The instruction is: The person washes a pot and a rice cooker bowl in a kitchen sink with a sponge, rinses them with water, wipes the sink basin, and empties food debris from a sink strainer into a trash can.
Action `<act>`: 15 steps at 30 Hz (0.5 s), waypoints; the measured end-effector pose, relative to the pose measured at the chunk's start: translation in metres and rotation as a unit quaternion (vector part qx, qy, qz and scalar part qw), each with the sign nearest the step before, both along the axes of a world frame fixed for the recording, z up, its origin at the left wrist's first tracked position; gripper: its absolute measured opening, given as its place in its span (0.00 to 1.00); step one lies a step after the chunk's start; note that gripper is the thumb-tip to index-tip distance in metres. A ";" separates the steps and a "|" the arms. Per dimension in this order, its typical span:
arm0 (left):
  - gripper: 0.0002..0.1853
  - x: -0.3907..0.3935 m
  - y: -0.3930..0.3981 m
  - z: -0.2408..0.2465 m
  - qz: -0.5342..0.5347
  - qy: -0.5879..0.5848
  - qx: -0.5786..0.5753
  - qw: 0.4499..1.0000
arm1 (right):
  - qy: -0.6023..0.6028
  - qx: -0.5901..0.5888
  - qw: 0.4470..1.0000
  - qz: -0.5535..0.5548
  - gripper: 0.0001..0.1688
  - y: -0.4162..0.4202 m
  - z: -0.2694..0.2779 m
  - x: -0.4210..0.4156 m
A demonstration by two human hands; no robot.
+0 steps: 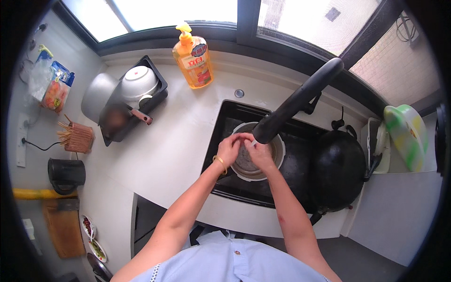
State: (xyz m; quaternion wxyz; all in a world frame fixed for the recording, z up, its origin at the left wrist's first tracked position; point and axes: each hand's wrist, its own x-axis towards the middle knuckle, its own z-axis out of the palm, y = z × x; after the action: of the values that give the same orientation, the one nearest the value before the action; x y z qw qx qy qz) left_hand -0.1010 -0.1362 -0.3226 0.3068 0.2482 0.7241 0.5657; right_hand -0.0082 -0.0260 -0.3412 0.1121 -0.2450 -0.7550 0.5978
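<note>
My left hand (229, 151), with a yellow bangle at the wrist, meets my right hand (259, 154) at the fingertips. Both are over a round metal pot (283, 151) that stands in a black sink (295, 165). The black faucet (299, 100) ends just above my right hand, and a short whitish streak shows below its spout, perhaps water. My fingers are curled inward and overlap, so whether anything small is between them cannot be made out. Inside the pot the bottom looks greyish, partly covered by my hands.
A black wok (337, 171) rests over the sink's right end. Behind the sink stands an orange pump bottle of dish soap (193, 61). A black rack (160, 88) with a white bowl (139, 83) sits left. Chopsticks fill a holder (80, 137) by the wall. Dark-framed windows (246, 24) line the back.
</note>
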 end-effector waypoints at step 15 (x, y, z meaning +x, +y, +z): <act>0.54 -0.103 -0.051 0.006 0.015 0.456 -0.352 0.817 | -0.013 -0.039 0.997 -0.067 0.12 -0.019 -0.058 0.038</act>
State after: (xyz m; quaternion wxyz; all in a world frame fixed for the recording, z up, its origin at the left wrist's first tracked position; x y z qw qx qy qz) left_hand -0.2039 -0.1876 -0.3164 -0.0001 0.3418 0.9346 0.0988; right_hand 0.0295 -0.0454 -0.3995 0.1329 -0.3068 -0.7145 0.6146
